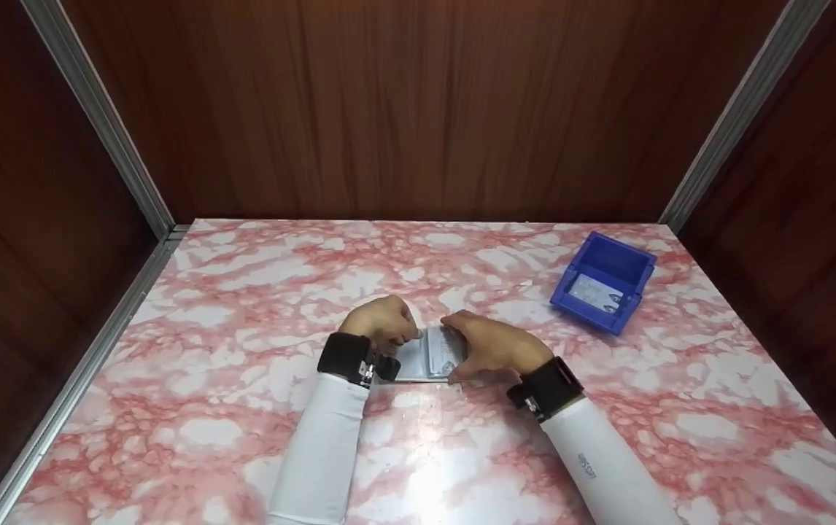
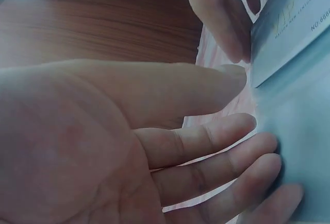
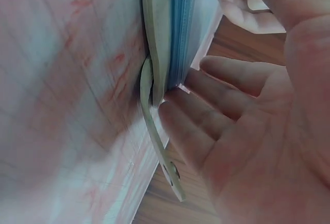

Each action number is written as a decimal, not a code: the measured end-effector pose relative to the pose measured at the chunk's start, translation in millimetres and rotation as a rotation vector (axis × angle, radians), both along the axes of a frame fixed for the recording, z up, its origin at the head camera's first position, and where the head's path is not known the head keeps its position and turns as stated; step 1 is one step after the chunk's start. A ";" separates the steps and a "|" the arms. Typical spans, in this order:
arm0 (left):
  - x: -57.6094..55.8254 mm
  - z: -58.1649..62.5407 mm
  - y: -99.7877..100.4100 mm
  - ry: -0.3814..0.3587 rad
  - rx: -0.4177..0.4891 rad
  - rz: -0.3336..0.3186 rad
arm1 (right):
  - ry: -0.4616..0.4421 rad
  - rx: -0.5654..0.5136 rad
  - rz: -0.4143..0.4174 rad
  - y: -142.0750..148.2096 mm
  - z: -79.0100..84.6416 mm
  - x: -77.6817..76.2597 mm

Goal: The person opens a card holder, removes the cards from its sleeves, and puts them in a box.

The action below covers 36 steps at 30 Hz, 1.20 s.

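A card holder point(image 1: 412, 360) with clear plastic sleeves lies spread on the table between both hands. A printed card point(image 2: 294, 28) marked VIP shows in a sleeve. My left hand point(image 1: 381, 321) is at its left part; in the left wrist view several fingertips point(image 2: 268, 144) rest on the plastic page, the thumb apart from them. My right hand point(image 1: 498, 346) spans the right part, fingers at the far edge and thumb at the near edge. The right wrist view shows the stacked sleeves point(image 3: 180, 33), a pale cover point(image 3: 157, 38) and a snap strap point(image 3: 160, 141) sticking out.
A blue plastic bin point(image 1: 611, 262) stands at the right of the table, with a printed card point(image 1: 596, 293) in it. The table point(image 1: 243, 408) has a red and white marbled top. Brown wood-grain walls point(image 1: 403, 109) close off the back and both sides.
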<state>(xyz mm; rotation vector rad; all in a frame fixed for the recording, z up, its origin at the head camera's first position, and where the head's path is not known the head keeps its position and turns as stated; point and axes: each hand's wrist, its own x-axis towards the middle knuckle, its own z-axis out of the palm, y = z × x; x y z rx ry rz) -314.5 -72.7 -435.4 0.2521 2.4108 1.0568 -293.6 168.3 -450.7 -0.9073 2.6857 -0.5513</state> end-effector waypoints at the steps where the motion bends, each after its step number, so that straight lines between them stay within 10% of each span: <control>1: 0.2 -1.3 0.9 -0.007 0.001 0.002 | 0.014 -0.005 0.011 1.3 0.4 0.2; 14: 3.9 -5.1 13.5 -0.170 0.148 0.085 | 0.099 -0.003 0.041 1.6 10.4 1.9; 36: 2.2 -15.7 18.7 -0.160 0.145 0.205 | 0.178 -0.003 0.056 -7.2 -0.8 6.6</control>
